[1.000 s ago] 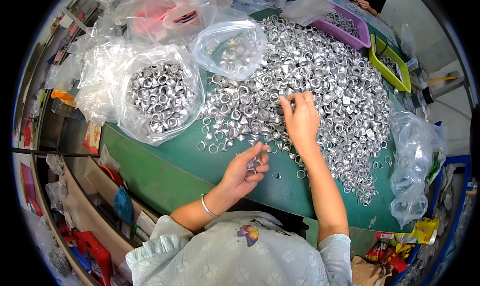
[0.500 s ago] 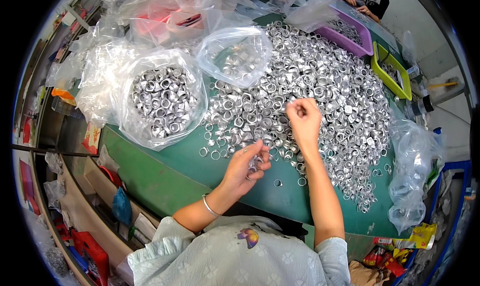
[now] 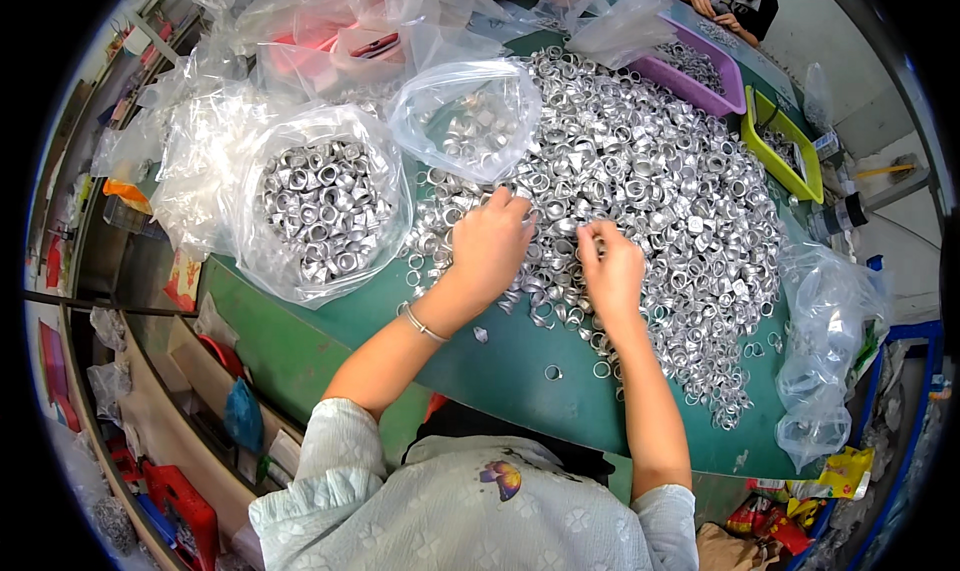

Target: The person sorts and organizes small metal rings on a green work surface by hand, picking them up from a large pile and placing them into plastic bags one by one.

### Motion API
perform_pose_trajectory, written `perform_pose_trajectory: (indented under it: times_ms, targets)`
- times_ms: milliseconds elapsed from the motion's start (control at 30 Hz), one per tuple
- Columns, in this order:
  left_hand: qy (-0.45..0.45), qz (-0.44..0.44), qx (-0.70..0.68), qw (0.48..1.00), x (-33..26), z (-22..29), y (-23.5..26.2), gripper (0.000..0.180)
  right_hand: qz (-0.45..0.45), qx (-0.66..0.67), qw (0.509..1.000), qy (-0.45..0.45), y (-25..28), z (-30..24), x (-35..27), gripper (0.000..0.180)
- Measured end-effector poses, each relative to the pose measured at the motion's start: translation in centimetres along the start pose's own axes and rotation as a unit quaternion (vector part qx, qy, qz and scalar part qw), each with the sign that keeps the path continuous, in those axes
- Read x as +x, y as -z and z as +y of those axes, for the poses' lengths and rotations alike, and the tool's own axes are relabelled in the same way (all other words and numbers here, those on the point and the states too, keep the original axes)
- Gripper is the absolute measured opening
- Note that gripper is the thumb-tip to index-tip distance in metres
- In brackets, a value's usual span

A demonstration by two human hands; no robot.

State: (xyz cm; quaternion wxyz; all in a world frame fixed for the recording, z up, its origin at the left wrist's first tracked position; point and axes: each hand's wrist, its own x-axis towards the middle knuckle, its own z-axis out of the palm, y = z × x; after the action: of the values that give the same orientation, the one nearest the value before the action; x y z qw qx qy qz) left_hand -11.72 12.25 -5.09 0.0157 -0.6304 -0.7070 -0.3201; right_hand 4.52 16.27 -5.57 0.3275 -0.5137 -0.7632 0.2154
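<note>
A broad heap of silver-coloured metal rings (image 3: 670, 181) covers the green table. Over the heap's left part, just below a clear bag (image 3: 415, 136) with a few rings inside, is my left hand (image 3: 490, 248). Its back is up and its fingers are curled; what they hold is hidden. My right hand (image 3: 613, 274) hovers at the heap's middle, thumb and fingers drawn together at the rings. Whether a ring is between them is too small to tell. Left of my hands stands an open clear bag (image 3: 390, 161) filled with chunky rings (image 3: 325, 211).
A purple tray (image 3: 690, 89) and a yellow-green tray (image 3: 775, 161) hold more pieces at the far right. Crumpled clear plastic (image 3: 825, 361) lies along the right edge. Loose rings lie near the front edge. Another person's hands (image 3: 715, 13) are at the far end.
My left hand, earlier palm-up with rings in its curled fingers, has moved up and turned over onto the heap. My right hand has lowered slightly. A loose piece now lies by my left wrist.
</note>
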Motion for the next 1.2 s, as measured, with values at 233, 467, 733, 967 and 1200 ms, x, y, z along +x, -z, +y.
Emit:
perform_pose_trajectory:
  times_ms: [233, 467, 733, 967, 1200]
  targets:
    - [0.043, 0.056, -0.134, 0.988, 0.0, 0.4, 0.5, 0.008, -0.08, 0.693, 0.661, -0.276, 3.6, 1.7, -1.4, 0.008]
    - [0.056, -0.058, -0.323, 0.943, -2.6, 3.6, 0.8, 0.009, -0.194, 0.575, 0.729, -0.317, 1.1, -0.7, -2.8, 0.025]
    - [0.015, 0.016, -0.092, 0.996, 0.9, 0.5, 0.4, 0.017, -0.136, 0.683, 0.64, -0.323, 2.6, 1.8, -2.2, 0.026]
    - [0.046, 0.045, -0.031, 0.997, 0.4, -1.3, 0.1, 0.017, -0.22, 0.468, 0.799, -0.305, 3.5, -0.5, -4.0, 0.021]
    - [0.029, 0.052, -0.051, 0.997, 0.6, -1.2, 0.0, 0.018, -0.161, 0.323, 0.912, -0.193, 2.3, -0.7, -2.8, 0.016]
